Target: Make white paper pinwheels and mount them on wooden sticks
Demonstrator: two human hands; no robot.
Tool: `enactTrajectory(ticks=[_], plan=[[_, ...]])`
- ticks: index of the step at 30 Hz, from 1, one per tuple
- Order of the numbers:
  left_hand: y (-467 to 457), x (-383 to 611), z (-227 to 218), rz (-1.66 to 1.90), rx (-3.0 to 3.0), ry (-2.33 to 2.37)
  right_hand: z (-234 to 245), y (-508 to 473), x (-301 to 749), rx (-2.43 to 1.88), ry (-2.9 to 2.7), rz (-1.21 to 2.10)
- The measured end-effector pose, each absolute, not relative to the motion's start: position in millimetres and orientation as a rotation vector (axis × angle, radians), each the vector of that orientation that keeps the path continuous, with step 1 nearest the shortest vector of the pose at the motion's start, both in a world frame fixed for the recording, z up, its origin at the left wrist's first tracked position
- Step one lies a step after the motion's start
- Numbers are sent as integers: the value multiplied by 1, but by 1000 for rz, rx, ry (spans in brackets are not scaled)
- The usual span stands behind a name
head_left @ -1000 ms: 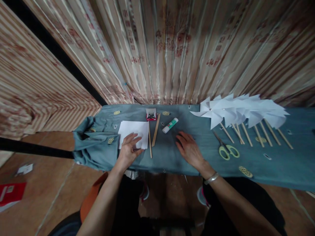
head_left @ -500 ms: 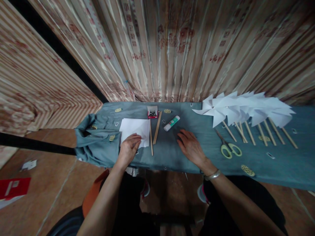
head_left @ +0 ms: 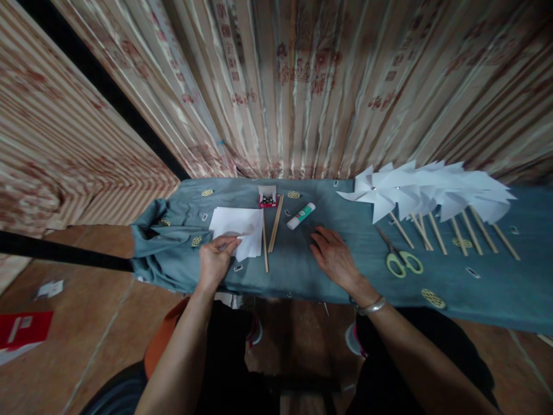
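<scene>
My left hand (head_left: pixel 216 257) is at the near left edge of a small stack of white paper sheets (head_left: pixel 235 222). Its thumb and forefinger are pinched together on the edge of the top sheet. A loose corner of paper points toward me beside the fingertips. My right hand (head_left: pixel 332 255) rests on the cloth, palm down with fingers a little spread, holding nothing. Just beyond it lies a glue stick (head_left: pixel 301 216) with a white and green body. Several thin wooden sticks (head_left: pixel 275 225) lie between the paper and the glue stick.
A small red box of metal pins (head_left: pixel 268 197) stands open behind the paper. On the right, several white paper pinwheels (head_left: pixel 432 187) on wooden sticks overlap in a row. Green-handled scissors (head_left: pixel 404 262) lie in front of them. Grey-green cloth (head_left: pixel 302 276) covers the table.
My left hand has drawn back slightly left and toward me over the paper, thumb and forefinger pinched. My right hand stays nearly where it was.
</scene>
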State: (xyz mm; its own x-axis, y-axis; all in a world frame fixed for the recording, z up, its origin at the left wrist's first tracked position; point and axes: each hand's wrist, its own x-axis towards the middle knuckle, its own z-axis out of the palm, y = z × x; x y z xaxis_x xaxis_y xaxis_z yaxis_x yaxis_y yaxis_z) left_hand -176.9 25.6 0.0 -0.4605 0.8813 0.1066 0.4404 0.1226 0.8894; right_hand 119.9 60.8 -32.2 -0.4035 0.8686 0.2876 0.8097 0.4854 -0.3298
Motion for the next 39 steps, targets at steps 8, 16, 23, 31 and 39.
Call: enactTrajectory(ticks=[8, 16, 23, 31, 39], plan=[[17, -159, 41, 1680, 1290, 1883, -17, 60, 126, -1356, -2162, 267], [-13, -55, 27, 1152, 1848, 1190, 20, 25, 163, -1253, -2141, 191], [-19, -11, 7, 1037, 2025, 965, 16, 3, 206, -1206, -2320, 474], [-3, -13, 19, 1072, 2266, 1124, 9, 11, 211, -1278, -1925, 882], [-26, -4, 5, 699, 2752, 1072, -12, 39, 198, -1432, -1793, 753]])
